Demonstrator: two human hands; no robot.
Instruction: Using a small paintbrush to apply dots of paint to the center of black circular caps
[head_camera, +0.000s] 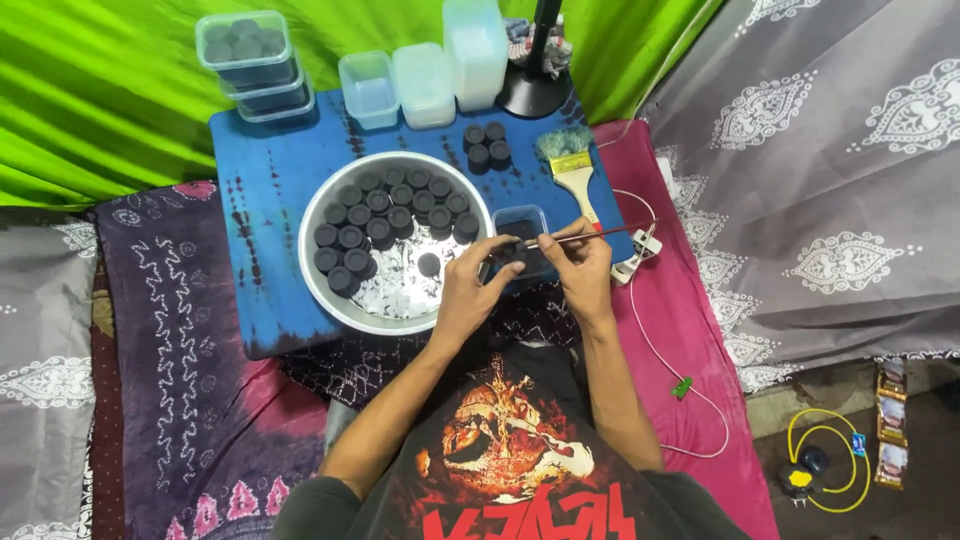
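The left hand (468, 285) curls its fingers narrowly around a small black puck (507, 252), while the right hand (580, 265) pinches a thin stick (590, 235), fingers closed tight on it. The stick lies nearly level, its long axis running left to right, one end at the puck, above a small clear tub (523, 222). Beyond, a metal bowl (330, 290) of black pucks sits on the blue board (270, 180).

a paintbrush (576, 176), stacked plastic tubs (428, 80) and a lamp base (535, 95).

A makeshift home workspace on the floor: patterned cloths (160, 330), a green fabric backdrop (100, 90), stacked plastic tubs (425, 80).
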